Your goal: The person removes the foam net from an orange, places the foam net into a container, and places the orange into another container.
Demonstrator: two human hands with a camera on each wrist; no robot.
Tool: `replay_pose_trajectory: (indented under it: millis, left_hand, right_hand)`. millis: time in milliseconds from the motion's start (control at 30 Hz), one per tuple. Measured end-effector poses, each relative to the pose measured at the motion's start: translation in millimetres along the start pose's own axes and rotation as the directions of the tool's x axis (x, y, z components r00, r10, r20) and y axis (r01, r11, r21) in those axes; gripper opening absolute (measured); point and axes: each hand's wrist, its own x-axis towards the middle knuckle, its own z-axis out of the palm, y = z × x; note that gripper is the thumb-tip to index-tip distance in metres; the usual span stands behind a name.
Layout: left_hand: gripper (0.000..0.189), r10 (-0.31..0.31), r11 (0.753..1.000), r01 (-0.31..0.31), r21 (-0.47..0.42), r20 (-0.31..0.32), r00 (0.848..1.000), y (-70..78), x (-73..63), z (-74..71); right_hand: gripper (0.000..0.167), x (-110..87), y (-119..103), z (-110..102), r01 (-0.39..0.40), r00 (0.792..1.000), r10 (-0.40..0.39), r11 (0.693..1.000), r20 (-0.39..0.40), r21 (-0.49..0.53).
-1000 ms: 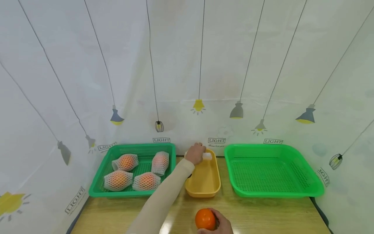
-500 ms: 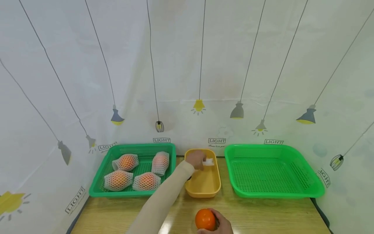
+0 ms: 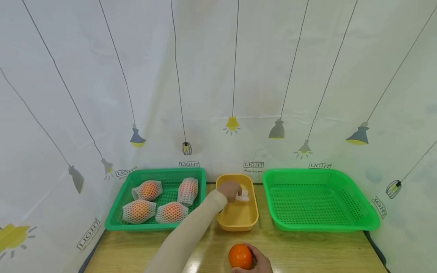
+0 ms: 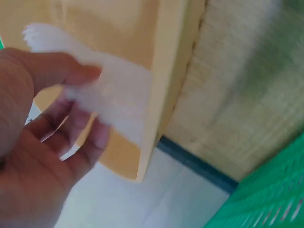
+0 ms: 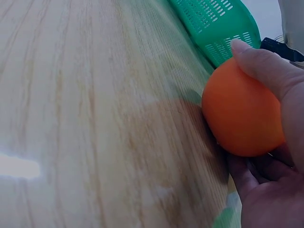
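Observation:
My left hand [image 3: 229, 190] is inside the yellow tray [image 3: 238, 219], pinching a white foam net sleeve [image 3: 244, 196] between thumb and fingers. In the left wrist view the sleeve [image 4: 121, 95] lies flattened between thumb and fingertips, one end close to the tray's wall. Near the front of the table, my right hand [image 3: 261, 262] grips a smooth round orange [image 3: 240, 256]. The right wrist view shows the thumb over the top of the orange [image 5: 242, 111] and fingers curled beneath it, low over the wooden surface.
A dark green basket [image 3: 155, 226] on the left holds several fruits in foam nets [image 3: 139, 211]. On the right stands a bright green basket [image 3: 322, 227]. Behind them rises a pale cloth [image 3: 211, 83] printed with lamps. All three containers stand on the wooden table [image 3: 307, 252].
My left hand has moved from the tray's far rim down and nearer inside it, bringing the foam net sleeve along. The right hand and the orange have stayed in place.

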Motion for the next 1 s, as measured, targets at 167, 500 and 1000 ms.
replay_pose_trajectory:
  millis: [167, 500, 1000]
  left_hand:
    - [0.031, -0.059, 0.995, 0.068, -0.068, 0.135, 0.989, 5.5, -14.6, -4.9]
    - [0.033, 0.005, 0.978, 0.014, -0.207, 0.089, 0.996, -1.2, -19.0, -16.8]
    - [0.029, 0.182, 0.900, -0.230, -0.369, -0.163, 0.970, 25.1, -48.3, -38.3]
  right_hand:
    - [0.112, -0.7, -1, 0, -0.006, 1.000, 0.006, 1.000, 0.006, 0.004]
    - [0.111, 2.9, 2, -4, 0.000, 0.999, 0.000, 1.000, 0.037, 0.000]
    - [0.084, -19.4, -28, -28, 0.134, 0.985, -0.137, 0.990, -0.100, -0.038]
